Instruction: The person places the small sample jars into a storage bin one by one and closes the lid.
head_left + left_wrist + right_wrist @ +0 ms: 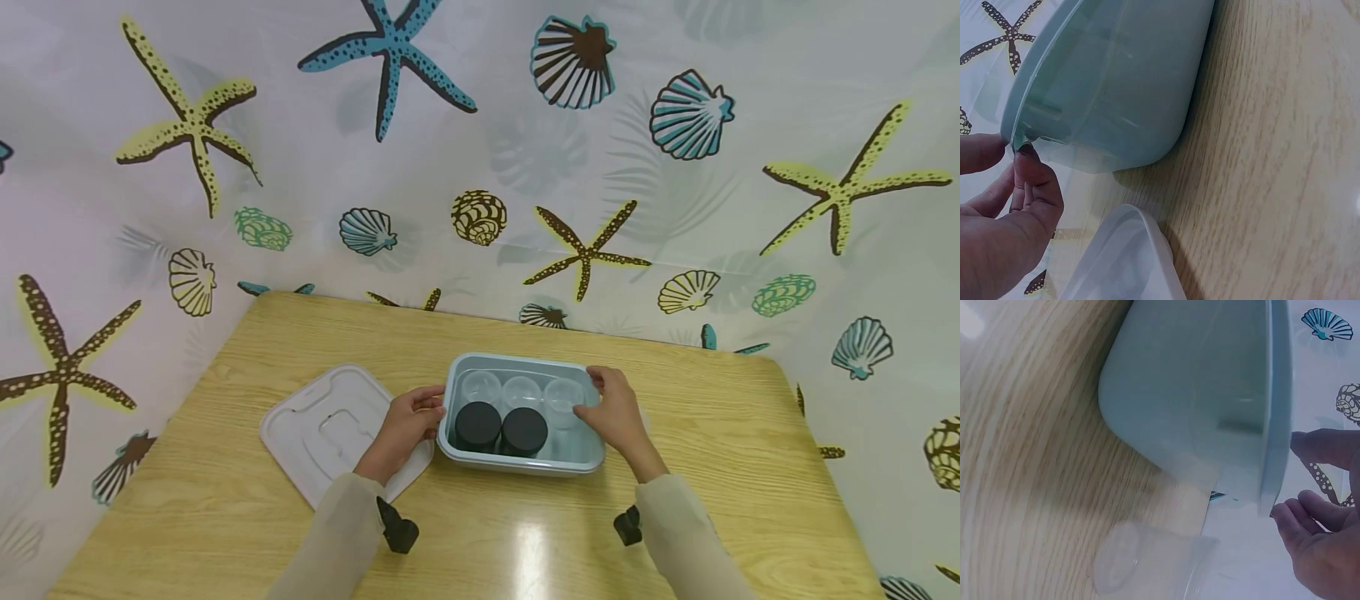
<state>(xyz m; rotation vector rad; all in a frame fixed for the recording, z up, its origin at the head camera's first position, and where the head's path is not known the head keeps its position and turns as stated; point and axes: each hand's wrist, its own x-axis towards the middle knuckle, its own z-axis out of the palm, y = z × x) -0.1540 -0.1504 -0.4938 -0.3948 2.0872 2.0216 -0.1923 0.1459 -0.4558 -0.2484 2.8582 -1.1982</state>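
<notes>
A pale blue plastic bin (525,468) sits on the table between both hands. Inside it, three clear cups (521,392) line the far side. Two round black-topped containers (477,427) stand nearer, towards the left. My left hand (408,423) pinches the rim at the bin's left end, thumb above and fingertips beneath in the left wrist view. At the other end my right hand (617,410) holds the rim, its thumb over the inside and its fingers at the far corner. The right wrist view shows those fingertips right at the rim.
A white lid (322,437) lies flat left of the bin, partly behind the left forearm. Another clear cup (1147,559) is on the table beyond the bin's right end, mostly hidden by the right hand in the head view. A shell-patterned curtain (450,167) surrounds the wooden table (187,500).
</notes>
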